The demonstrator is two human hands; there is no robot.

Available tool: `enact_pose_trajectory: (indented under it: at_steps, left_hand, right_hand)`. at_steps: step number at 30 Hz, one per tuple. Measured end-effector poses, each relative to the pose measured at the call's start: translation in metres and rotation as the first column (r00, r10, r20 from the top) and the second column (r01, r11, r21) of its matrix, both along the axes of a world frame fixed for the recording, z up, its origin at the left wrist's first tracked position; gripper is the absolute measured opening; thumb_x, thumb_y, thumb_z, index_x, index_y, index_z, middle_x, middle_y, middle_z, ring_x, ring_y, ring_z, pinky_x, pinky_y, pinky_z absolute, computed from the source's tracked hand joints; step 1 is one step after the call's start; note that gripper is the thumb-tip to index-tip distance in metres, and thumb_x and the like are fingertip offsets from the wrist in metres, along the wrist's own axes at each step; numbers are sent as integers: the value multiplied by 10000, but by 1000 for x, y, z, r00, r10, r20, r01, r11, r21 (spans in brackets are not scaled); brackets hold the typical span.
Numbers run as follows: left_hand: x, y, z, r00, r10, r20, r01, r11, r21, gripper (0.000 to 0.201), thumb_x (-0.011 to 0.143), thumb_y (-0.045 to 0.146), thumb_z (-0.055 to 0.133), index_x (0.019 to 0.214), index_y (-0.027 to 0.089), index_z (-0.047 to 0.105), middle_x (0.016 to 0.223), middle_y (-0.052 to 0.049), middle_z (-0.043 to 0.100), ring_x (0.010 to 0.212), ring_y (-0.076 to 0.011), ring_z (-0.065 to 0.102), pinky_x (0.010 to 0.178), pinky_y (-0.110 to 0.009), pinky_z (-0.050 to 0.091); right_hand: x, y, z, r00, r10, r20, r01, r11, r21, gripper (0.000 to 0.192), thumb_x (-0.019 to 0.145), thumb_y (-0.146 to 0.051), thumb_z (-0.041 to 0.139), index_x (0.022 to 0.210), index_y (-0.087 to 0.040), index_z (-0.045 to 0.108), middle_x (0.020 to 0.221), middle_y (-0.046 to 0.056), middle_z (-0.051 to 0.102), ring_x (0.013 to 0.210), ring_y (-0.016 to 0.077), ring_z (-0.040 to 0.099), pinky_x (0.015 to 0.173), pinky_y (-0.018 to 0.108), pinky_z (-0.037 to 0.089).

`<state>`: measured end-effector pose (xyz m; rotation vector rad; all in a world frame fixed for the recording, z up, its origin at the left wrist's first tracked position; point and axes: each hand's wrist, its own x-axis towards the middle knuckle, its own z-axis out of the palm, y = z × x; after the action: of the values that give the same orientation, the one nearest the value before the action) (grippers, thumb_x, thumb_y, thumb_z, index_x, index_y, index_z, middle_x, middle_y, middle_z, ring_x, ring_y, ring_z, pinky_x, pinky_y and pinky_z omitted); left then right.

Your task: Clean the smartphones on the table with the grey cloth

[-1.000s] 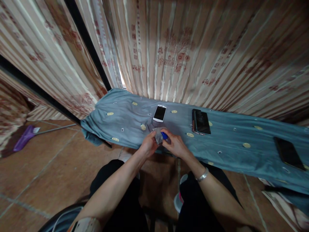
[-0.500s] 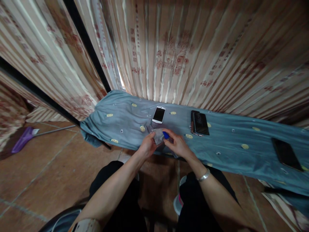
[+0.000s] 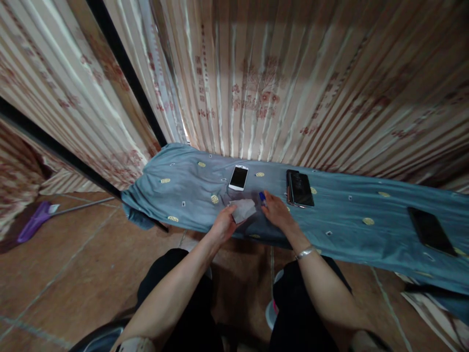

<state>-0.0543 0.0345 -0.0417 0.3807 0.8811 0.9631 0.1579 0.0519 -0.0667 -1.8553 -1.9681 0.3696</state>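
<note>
hands now apart, cloth [image 3: 242, 210] at left fingertips [image 3: 232, 209]

White phone [image 3: 238, 177] and dark phone [image 3: 300, 188] lay on blue cloth [image 3: 348, 220]; another dark phone [image 3: 429, 231] far right. Purple broom [image 3: 32, 222] on floor.

The right hand [image 3: 276, 212] covers most of the small blue thing [image 3: 262, 196], so its kind cannot be told. The left hand's fingers [image 3: 231, 213] are partly hidden under the grey cloth [image 3: 243, 209]. The desk [image 3: 190, 190] is wholly hidden by a blue cover, and its right end is cut off by the edge. The cover's small marks are too small to be read.
</note>
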Motion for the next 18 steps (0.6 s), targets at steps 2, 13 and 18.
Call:
enact_pose_trajectory:
  at_steps: [2,13,18]
  left_hand:
    - [-1,-1,2,1000,2,-18,-2,1000,-4,166,870,211,702,1033,187,712,994,-90,790,1005,-237,754,872,-352,626]
    - [3,1,20,999,-32,-2,32,996,86,275,932,353,656,1155,209,727,1063,-113,796,1114,-293,742,930,-411,614]
    - [11,6,12,980,123,-159,-93,979,180,255,884,249,700,1135,202,718,988,-76,767,1047,-239,730,908,-361,597]
  right_hand:
    - [-4,1,4,990,-9,-138,18,998,66,446,937,-229,592,1364,-124,669,1382,232,706,1337,384,635,1186,566,446]
    - [-62,-17,18,76,-250,-965,-171,950,-260,362,706,-536,875,876,-234,771,881,50,833,786,233,770,730,369,647]
    - [-50,-13,16,45,-317,-947,-141,937,-320,239,802,-458,798,893,-253,717,842,32,809,767,227,767,738,399,654]
